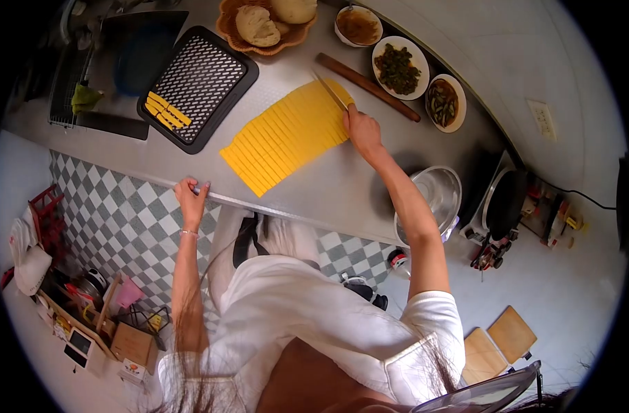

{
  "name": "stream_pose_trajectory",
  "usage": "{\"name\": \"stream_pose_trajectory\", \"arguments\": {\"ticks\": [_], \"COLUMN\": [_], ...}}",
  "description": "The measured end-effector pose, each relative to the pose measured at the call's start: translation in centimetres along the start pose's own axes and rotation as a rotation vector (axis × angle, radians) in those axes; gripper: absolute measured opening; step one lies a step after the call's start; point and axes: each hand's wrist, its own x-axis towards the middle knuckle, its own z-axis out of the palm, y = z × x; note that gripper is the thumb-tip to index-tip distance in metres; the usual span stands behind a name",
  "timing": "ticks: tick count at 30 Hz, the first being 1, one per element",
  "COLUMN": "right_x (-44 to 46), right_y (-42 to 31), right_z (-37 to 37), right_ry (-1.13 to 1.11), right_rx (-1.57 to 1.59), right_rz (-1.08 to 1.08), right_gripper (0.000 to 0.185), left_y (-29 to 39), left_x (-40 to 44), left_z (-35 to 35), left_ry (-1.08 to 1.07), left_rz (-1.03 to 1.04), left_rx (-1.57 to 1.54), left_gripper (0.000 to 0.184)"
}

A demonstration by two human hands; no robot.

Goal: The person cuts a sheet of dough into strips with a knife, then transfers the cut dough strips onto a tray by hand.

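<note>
Here, at the near edge of a metal tabletop (294,189), a person's left hand (190,196) rests with curled fingers; whether it grips the edge cannot be told. Farther in, a thin yellow sheet (287,134) lies flat in the middle, scored across into strips from its near left end, while the right hand (363,131) grips a long-bladed knife (330,91) slanting over its far right part. A skewed stroke could leave uneven strips, and the wrist brushing the sheet could drag or crease it. With the left hand well apart from the sheet, nothing pins it, so a sticking blade might pull it out of line.

Nearest among the containers, a clear round bowl (456,184) sits at right, its contents too unclear to name. At left, a black perforated tray (197,69) bears a few short yellow pieces (164,103). Beyond a brown wooden rod (366,86) stand a white oval dish (462,103) of greenish food, a white plate (424,69) of chopped greens and a white bowl (380,31) of brown sauce; far left of them, a woven basket (276,47) holds pale, bread-like rounds (256,27).
</note>
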Motion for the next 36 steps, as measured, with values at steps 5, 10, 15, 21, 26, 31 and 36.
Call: {"name": "stream_pose_trajectory", "arguments": {"ticks": [5, 10, 15, 21, 26, 31, 36], "right_x": [0.6, 0.7, 1.0, 1.1, 0.8, 0.8, 0.9], "right_y": [0.1, 0.3, 0.2, -0.1, 0.4, 0.5, 0.6], "right_z": [1.0, 1.3, 1.3, 0.4, 0.3, 0.1, 0.3], "right_ry": [0.003, 0.043, -0.008, -0.049, -0.01, -0.003, -0.019], "right_rx": [-0.073, -0.09, -0.103, -0.133, -0.049, -0.056, -0.073], "right_rz": [0.038, -0.004, 0.007, 0.029, 0.01, 0.016, 0.039], "right_gripper": [0.018, 0.019, 0.019, 0.02, 0.019, 0.018, 0.018], "left_y": [-0.9, -1.4, -0.8, -0.2, -0.3, 0.1, -0.1], "left_x": [0.6, 0.9, 1.0, 1.2, 1.2, 1.2, 1.3], "left_z": [0.0, 0.2, -0.2, -0.3, -0.1, -0.4, -0.4], "left_ry": [-0.025, -0.052, -0.062, -0.057, -0.05, -0.052, -0.062], "left_rz": [0.004, 0.0, -0.012, -0.011, -0.013, -0.009, 0.007], "left_rx": [0.026, 0.037, 0.024, 0.053, 0.053, 0.042, 0.058], "left_gripper": [0.035, 0.036, 0.036, 0.035, 0.035, 0.034, 0.034]}}
